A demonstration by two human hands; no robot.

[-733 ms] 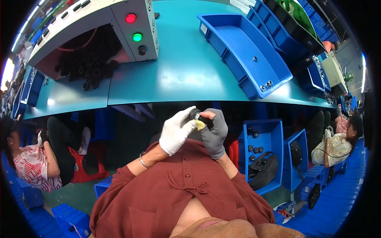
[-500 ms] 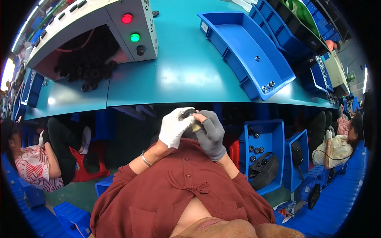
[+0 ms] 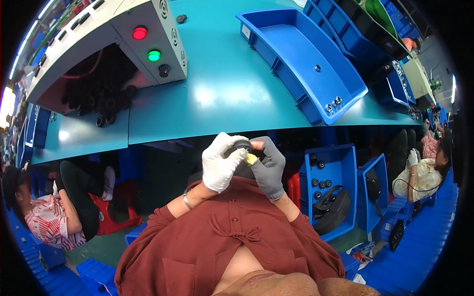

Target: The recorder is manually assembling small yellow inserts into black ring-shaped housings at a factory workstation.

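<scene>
In front of my chest, below the table edge, my left hand (image 3: 219, 164) in a white glove is closed round a small black wheel (image 3: 242, 145). My right hand (image 3: 270, 170), in a grey glove with bare fingertips, curls in from the other side. Its index fingertip meets the wheel's right side. A yellow covering (image 3: 252, 159) shows at the right thumb, just under the wheel. The fingers hide the wheel's lower part.
A blue tray (image 3: 291, 64) with several shiny metal parts stands on the green table (image 3: 217, 108). At left, a white machine (image 3: 148, 24) has black wheels heaped in its opening. A blue bin (image 3: 340, 163) at my right holds wheels and a black bag. Co-workers sit on both sides.
Both hands have shifted slightly to the right. The wheel is turned so more of its dark rim shows between the fingers. The whole view has also moved a little.
</scene>
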